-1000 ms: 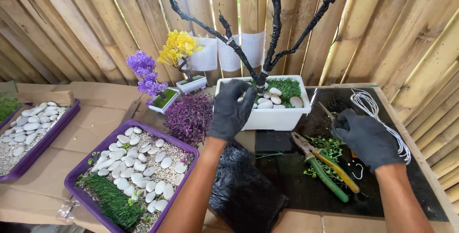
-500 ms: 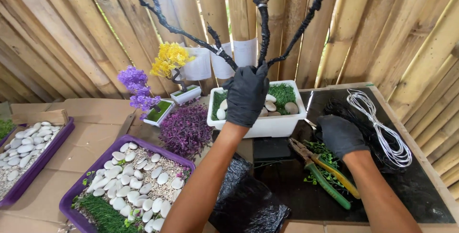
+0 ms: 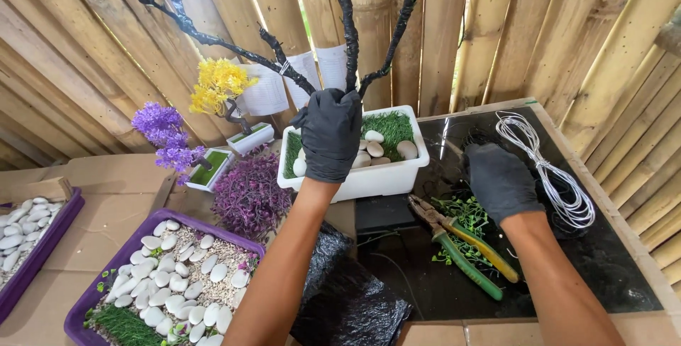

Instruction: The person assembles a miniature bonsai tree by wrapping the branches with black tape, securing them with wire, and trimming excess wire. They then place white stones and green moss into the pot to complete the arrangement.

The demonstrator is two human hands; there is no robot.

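My left hand (image 3: pixel 329 135), in a black glove, grips the black-wrapped trunk of a bare branched tree (image 3: pixel 345 19) standing in a white rectangular planter (image 3: pixel 369 179) filled with green moss and white pebbles. My right hand (image 3: pixel 500 179), also gloved, rests palm down on the black tabletop (image 3: pixel 603 268), touching small green sprigs (image 3: pixel 461 215). Pliers with green and yellow handles (image 3: pixel 464 250) lie just below it. A coil of white wire (image 3: pixel 553 176) lies to its right.
A purple tray of pebbles and moss (image 3: pixel 167 282) sits at lower left, another purple tray (image 3: pixel 28 246) at far left. A purple leafy plant (image 3: pixel 250 193), small purple (image 3: pixel 167 136) and yellow flower trees (image 3: pixel 216 87), black plastic sheet (image 3: pixel 347 303), bamboo wall (image 3: pixel 567 41) behind.
My left hand rose from the planter's base up the trunk and closed around it. My right hand shifted slightly up and left on the black top. The view moved closer.
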